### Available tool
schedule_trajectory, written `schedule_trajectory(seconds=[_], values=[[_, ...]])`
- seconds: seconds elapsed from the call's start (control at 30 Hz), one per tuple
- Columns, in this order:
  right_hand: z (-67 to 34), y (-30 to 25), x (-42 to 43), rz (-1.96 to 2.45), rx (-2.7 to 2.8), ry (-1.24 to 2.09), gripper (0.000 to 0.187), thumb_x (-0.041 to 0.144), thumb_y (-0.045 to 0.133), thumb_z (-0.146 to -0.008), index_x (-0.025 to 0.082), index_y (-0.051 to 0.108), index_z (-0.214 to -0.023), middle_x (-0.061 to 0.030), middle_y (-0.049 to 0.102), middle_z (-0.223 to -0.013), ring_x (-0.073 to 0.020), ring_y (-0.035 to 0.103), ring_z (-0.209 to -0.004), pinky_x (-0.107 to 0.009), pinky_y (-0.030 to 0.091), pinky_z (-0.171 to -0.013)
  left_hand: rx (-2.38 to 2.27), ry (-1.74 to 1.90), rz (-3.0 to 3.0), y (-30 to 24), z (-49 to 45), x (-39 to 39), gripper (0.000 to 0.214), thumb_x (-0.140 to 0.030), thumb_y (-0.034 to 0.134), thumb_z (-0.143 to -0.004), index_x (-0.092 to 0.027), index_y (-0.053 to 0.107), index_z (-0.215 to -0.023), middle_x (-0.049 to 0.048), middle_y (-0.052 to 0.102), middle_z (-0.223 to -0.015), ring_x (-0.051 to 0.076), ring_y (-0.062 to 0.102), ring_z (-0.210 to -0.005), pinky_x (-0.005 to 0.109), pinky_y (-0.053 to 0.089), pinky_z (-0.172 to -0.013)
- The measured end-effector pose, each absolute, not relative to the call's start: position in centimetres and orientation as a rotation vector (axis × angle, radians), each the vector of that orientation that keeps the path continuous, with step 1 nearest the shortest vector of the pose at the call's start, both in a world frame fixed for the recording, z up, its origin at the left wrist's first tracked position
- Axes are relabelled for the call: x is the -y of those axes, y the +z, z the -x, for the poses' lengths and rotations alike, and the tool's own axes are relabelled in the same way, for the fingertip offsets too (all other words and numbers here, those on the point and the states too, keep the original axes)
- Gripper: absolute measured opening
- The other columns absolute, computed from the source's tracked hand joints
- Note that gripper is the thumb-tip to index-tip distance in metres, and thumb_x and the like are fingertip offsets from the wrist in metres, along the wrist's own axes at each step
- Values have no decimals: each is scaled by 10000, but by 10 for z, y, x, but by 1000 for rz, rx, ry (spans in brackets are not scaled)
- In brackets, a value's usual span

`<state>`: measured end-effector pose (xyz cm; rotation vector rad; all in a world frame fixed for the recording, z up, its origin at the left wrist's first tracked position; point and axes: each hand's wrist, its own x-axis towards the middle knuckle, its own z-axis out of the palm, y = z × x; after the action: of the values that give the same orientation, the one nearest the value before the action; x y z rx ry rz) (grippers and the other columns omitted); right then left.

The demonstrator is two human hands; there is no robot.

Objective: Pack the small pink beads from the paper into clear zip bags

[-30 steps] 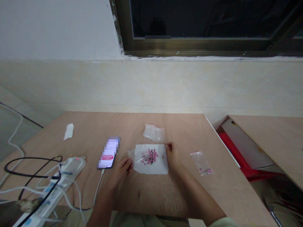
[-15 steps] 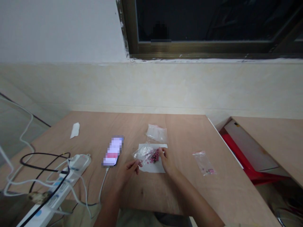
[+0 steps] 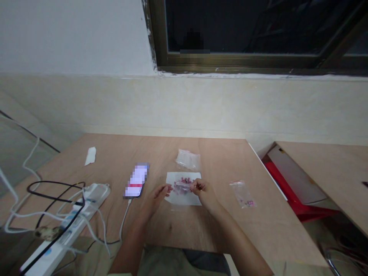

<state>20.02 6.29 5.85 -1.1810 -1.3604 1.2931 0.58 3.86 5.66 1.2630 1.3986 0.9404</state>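
A small clear plastic bag stretches between my two hands above the white sheet of paper. Its left side is pinched in my left hand, fingertips pressed together. On the opposite side, my right hand is closed with curled fingers on the bag's right end. Pink and dark red beads lie in a small heap on the paper, partly seen through the bag. Whether any beads are inside this bag I cannot tell.
Behind the paper lie more clear bags. A zip bag with a few pink beads is at the right. To the left are a phone on a charging cable, a power strip with tangled cords and a white scrap.
The bag has swung from my left hand's side to between both hands, over the beads. My right hand has left the bead heap and taken the bag's right end. The view shifted slightly.
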Motion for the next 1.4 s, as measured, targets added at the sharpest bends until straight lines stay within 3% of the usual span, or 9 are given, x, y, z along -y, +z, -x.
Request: schedule_trajectory(seconds=[0.27,0.4,0.97,1.17,1.4], values=[[-192,75,-64,1192,1456,1336,224,385,559,-651,162,547,-627,6,526,-611,-119,463,-596,-232,335,-569,-1346,818,-1623,97,-24,-58,218,-327,480,-724,-158,610,-676,9,609,-681,138,541,-671,230,413,-624],[-189,76,-66,1116,1349,1392,233,383,580,-625,170,515,-556,20,503,-565,-114,454,-563,-231,346,-555,-1275,807,-1657,97,-26,-59,216,-317,501,-716,-157,615,-626,7,601,-649,137,535,-663,226,400,-637],[-186,57,-63,1190,1248,1420,312,461,603,-600,156,541,-580,9,526,-572,-121,461,-569,-232,349,-551,-1296,821,-1593,79,-20,-56,219,-319,473,-736,-147,587,-664,16,584,-670,136,520,-662,228,403,-620],[-190,60,-55,1187,1120,1438,364,491,581,-611,168,439,-522,48,419,-496,-83,370,-483,-209,292,-485,-1316,763,-1592,81,-22,-49,249,-356,479,-728,-157,620,-679,28,618,-708,159,537,-712,239,415,-643],[-190,52,-45,1177,1157,1599,369,518,568,-601,173,451,-537,47,416,-483,-80,357,-458,-210,272,-459,-1422,848,-1385,82,-20,-52,245,-384,510,-691,-162,614,-690,4,624,-671,151,550,-666,232,424,-607]])
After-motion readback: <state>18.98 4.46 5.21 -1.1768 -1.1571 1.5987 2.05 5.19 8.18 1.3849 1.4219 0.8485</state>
